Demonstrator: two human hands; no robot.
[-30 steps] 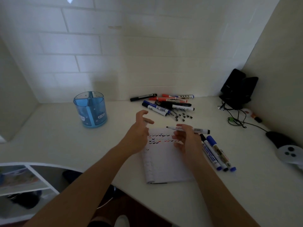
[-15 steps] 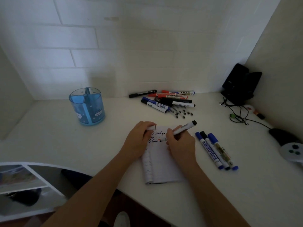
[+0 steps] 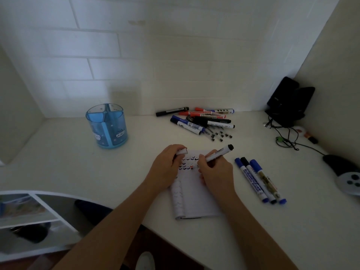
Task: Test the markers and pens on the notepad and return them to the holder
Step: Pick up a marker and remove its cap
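Observation:
A white notepad [image 3: 196, 199] lies on the desk, with rows of small coloured marks near its top. My right hand [image 3: 217, 172] grips a white marker [image 3: 218, 153] like a pen, its tip on the paper by the marks. My left hand [image 3: 167, 168] rests on the notepad's left side and holds a small white cap [image 3: 182, 152]. The blue translucent holder [image 3: 107, 126] stands at the back left, with nothing standing up out of it. A pile of markers [image 3: 202, 119] lies by the wall. Three markers [image 3: 259, 180] lie side by side right of the notepad.
Several tiny black caps [image 3: 221, 135] are scattered below the pile. Black speakers [image 3: 288, 102] and tangled cables [image 3: 286, 137] fill the back right corner. A dark mouse [image 3: 339, 164] and a controller [image 3: 350, 182] sit at the right edge. A white shelf [image 3: 29, 221] stands lower left.
My right hand brought the marker from level above the pad down into a writing grip, tip on the paper. My left hand dropped onto the notepad's left side.

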